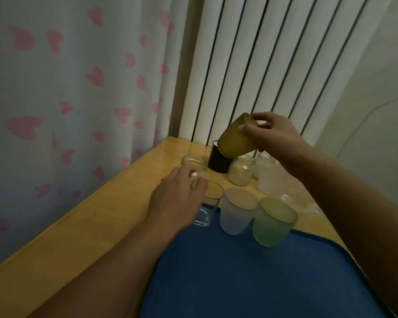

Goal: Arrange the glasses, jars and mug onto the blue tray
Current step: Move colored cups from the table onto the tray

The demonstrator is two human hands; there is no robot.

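A blue tray [251, 278] lies on the wooden table [83, 226] in front of me. At its far edge stand a clear glass [208, 205], a frosted pale-blue glass [237, 214] and a frosted green glass [272, 222]. My left hand [177, 198] wraps the clear glass from the left. My right hand [278, 134] holds a yellow glass [236, 138] tilted in the air above a dark mug [217, 160]. Behind stand an empty clear jar [193, 165], a jar [241, 171] with pale contents and a frosted white glass [270, 177].
A heart-patterned curtain [67, 88] hangs along the table's left edge. A white ribbed radiator [262, 53] stands behind the far corner. More clear glassware [308, 206], blurred, sits at the right beside my right forearm.
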